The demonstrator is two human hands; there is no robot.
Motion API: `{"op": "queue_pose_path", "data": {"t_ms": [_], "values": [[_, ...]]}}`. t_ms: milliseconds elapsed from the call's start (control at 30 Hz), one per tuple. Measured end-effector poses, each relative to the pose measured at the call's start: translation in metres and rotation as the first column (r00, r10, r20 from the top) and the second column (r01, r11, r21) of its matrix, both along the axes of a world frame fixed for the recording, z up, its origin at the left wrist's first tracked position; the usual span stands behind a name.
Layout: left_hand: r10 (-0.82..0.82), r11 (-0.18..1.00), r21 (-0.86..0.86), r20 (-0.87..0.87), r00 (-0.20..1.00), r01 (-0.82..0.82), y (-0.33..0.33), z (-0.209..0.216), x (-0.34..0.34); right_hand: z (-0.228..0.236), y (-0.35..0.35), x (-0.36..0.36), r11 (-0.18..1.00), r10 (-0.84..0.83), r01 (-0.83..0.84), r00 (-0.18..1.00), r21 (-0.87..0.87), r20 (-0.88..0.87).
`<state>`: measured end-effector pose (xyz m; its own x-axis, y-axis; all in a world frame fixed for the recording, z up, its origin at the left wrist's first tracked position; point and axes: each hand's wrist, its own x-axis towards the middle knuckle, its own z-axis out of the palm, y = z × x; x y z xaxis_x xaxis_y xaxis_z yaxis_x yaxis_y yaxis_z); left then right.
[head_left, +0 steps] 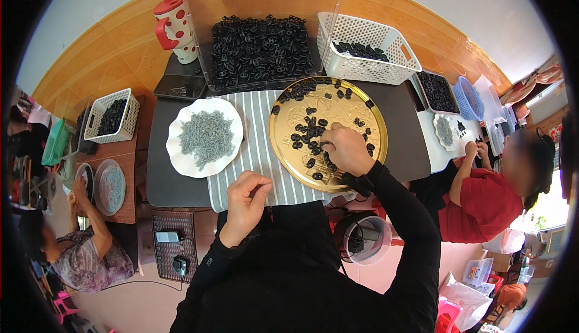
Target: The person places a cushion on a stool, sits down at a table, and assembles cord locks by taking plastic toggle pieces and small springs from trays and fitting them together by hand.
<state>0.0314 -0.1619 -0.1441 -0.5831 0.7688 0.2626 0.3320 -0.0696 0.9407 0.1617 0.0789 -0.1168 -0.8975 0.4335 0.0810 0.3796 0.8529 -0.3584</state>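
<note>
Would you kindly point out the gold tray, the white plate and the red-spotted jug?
gold tray [356, 101], head view, bare inner surface.
white plate [176, 152], head view, left rim.
red-spotted jug [179, 27], head view, its body.

dark screen [181, 86] — beside red jug [173, 27]

A dark table [163, 182] bears a striped cloth [256, 146] and trays.

The single head view looked steeply down from above the person's own chest onto the dark table [169, 170] close below. Its fisheye bent the wooden wall panel [120, 50] into an arc and caught seated co-workers at both side rims.
</note>
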Motion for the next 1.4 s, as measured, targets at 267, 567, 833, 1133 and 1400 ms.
{"op": "queue_pose_path", "data": {"t_ms": [267, 567, 833, 1133, 1400], "values": [[-0.081, 0.997, 0.052, 0.432, 0.898, 0.065, -0.007, 0.000, 0.000, 0.021, -0.021, 0.003, 0.912, -0.100, -0.029, 0.951, -0.408, -0.291], [-0.219, 0.976, 0.134, 0.589, 0.778, 0.173, -0.005, 0.007, 0.011, 0.015, -0.121, 0.001, 0.731, -0.197, -0.238, 0.823, -0.639, -0.532], [-0.215, 0.976, 0.164, 0.577, 0.788, 0.147, -0.010, 0.011, 0.014, 0.011, -0.131, -0.004, 0.800, -0.166, -0.257, 0.773, -0.542, -0.612], [-0.194, 0.981, 0.125, 0.531, 0.825, 0.150, -0.010, 0.013, 0.014, 0.011, -0.131, -0.002, 0.854, -0.133, -0.252, 0.741, -0.455, -0.659], [-0.207, 0.978, 0.126, 0.523, 0.827, 0.165, -0.011, 0.014, 0.014, 0.015, -0.134, -0.001, 0.863, -0.126, -0.242, 0.746, -0.443, -0.654]]}}
